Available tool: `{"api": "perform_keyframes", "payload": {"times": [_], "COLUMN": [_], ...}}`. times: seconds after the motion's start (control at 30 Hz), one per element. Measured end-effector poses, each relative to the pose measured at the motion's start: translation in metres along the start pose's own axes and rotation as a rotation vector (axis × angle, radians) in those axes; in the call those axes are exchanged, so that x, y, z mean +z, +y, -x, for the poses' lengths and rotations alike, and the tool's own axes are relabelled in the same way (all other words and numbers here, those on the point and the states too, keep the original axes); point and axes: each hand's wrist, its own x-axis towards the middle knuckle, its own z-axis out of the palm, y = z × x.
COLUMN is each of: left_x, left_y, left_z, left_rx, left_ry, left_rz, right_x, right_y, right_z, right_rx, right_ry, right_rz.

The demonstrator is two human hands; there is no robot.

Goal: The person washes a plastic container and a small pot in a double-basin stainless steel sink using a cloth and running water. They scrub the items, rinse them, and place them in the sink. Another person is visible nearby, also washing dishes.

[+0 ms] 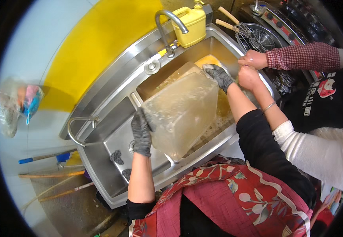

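A wet, translucent plastic container [186,109] is tilted over the divider between two sink basins. My left hand [141,133], in a dark grey glove, grips its left side. My right hand [218,76], gloved alike, is at its upper right edge; something whitish shows at the fingertips, too unclear to name. Beneath the container, the right basin [171,78] holds murky, foamy water, another translucent container [179,74] and an orange item [208,60]. The left basin [112,142] has a drain and two dark scouring pads, one [117,157] in plain sight, the other partly behind my left forearm.
Close on the right, another person's hands [249,71] are together over the basin rim. Two faucets, one by the right basin [171,32] and one at the left [81,126], arch over the sink. A yellow jug [189,26] and wood-handled strainers [248,34] stand behind.
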Motion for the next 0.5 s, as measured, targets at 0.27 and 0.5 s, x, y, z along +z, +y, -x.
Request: {"api": "perform_keyframes", "payload": {"times": [0.27,0.5], "left_x": [0.103,0.076], "left_y": [-0.043,-0.084], "left_z": [-0.013,-0.001], "left_rx": [-0.100,-0.153], "left_ry": [-0.256,-0.161], "left_rz": [-0.081,0.078], "right_x": [-0.061,-0.067], "right_y": [0.034,0.108], "right_z": [0.046,0.054], "right_rx": [0.196,0.605], "right_ry": [0.185,-0.137], "right_rz": [0.699,0.815]}}
